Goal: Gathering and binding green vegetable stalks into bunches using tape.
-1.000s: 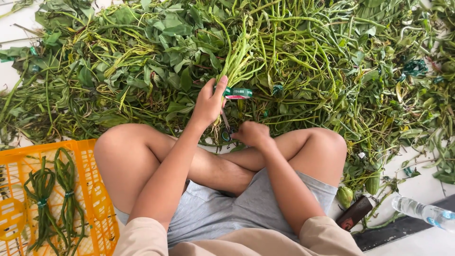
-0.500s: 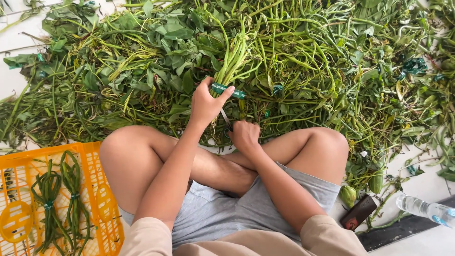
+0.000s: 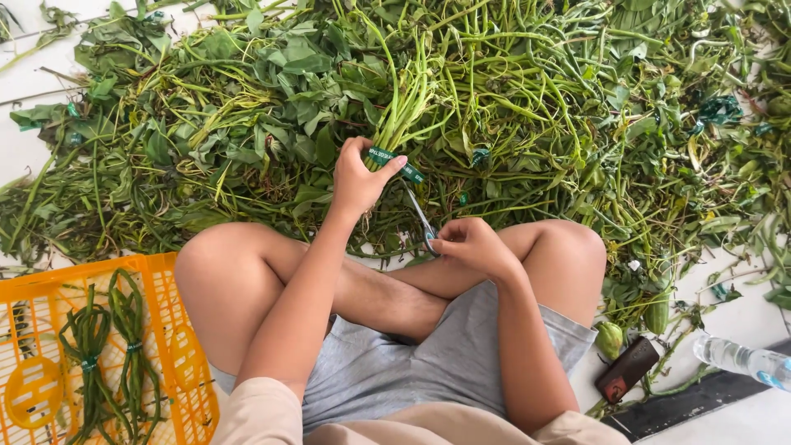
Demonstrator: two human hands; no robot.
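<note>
Across the pale floor (image 3: 33, 148) a big heap of green stems and leaves (image 3: 527, 107) is spread, filling most of the view in front of the crossed legs. Free floor is seen only at far left and lower right; forward movement is blocked by the heap, so pulls toward the lap are judged easiest. At lower left an orange crate (image 3: 181, 363) is set against the knee, with tied green bundles (image 3: 107, 354) lying inside. At lower right a clear plastic bottle (image 3: 741, 360) and a dark flat object (image 3: 628, 368) lie close to the thigh.

A bunch of stems (image 3: 404, 107) is gripped at its base by the left hand (image 3: 356, 177), fingers wrapped tight around it, just beside the green band (image 3: 395, 162). The bunch is judged light, limp and easily bruised; a hold at the banded base is best, not the leaves. The band's thin tail (image 3: 418, 210) is pinched closed in the right hand (image 3: 470, 245), and is judged flexible and somewhat slippery.
</note>
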